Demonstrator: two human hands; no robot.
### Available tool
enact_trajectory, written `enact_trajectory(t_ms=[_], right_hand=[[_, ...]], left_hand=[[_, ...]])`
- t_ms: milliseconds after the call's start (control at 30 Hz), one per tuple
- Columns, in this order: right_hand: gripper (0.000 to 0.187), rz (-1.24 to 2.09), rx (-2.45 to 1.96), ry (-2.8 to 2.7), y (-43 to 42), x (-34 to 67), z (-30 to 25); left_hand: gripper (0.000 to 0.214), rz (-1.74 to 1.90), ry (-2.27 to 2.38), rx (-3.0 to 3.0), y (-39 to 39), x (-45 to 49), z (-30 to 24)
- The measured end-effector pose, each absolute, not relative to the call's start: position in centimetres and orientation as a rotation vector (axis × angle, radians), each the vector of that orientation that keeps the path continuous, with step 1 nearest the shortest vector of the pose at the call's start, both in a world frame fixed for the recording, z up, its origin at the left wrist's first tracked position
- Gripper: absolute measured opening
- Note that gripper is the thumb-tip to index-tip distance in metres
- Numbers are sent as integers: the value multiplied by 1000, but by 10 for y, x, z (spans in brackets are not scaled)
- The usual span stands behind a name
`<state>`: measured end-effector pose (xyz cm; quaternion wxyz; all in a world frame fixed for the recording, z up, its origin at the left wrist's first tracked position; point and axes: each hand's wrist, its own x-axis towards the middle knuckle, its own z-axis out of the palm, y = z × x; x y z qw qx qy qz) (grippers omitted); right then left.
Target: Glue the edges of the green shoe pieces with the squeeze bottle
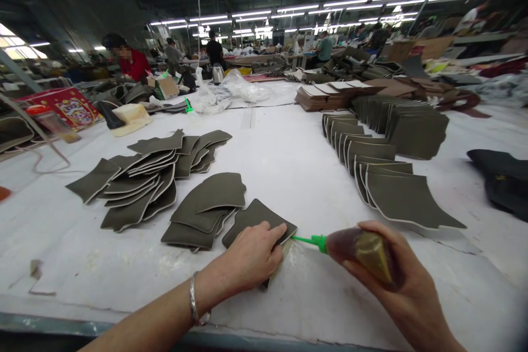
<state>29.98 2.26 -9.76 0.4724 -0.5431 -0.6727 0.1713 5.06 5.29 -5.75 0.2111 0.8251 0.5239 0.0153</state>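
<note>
Wrapping the bottle [363,253], the right grip [406,286] is closed (panel [253,217] beneath the loosely spread left grip [252,256]).

On the bench [272,159], one piece [252,219] lies under the left hand [253,256]. To the left of this hand is a pile [206,203], and farther beyond, a heap [136,184]. The bottle [357,250] is in the right hand [406,283], beyond which is a row of pieces [371,149].

Green nozzle [319,242], seemingly amber-brown bottle [348,244], olive-grey panel [249,218], white tabletop [274,148].
</note>
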Motion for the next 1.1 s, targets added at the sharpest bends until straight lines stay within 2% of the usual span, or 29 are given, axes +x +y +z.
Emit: enact_trajectory(t_ms=[100, 300, 467, 600, 700, 767, 867, 967, 1100], right_hand=[[40, 515, -1293, -1671, 19, 295, -97], [42, 356, -1302, -1634, 23, 300, -99], [43, 533, -1336, -1564, 16, 301, -100], [53, 1024, -1255, -1053, 21, 309, -102], [46, 1290, -1103, -590, 23, 321, -101], [37, 1345, -1058, -332, 21, 327, -97], [28, 1368, -1045, 1, 13, 330, -87], [25, 1357, -1061, 174, 6, 327, -77], [24, 1340, -1014, 205, 3, 328, -72]], left_hand=[[46, 40, 1451, 2292, 54, 51, -58], [48, 41, 1449, 2262, 54, 51, -57], [48, 71, 1447, 2254, 54, 52, -57], [42, 193, 1400, 2184, 58, 45, -60], [35, 407, 1575, 2102, 62, 33, -63], [35, 476, 1842, 2062, 66, 23, -64], [36, 297, 2064, 2018, 74, 14, -66], [28, 182, 2003, 1960, 84, 12, -66], [23, 266, 1839, 1771, 92, 12, -64]])
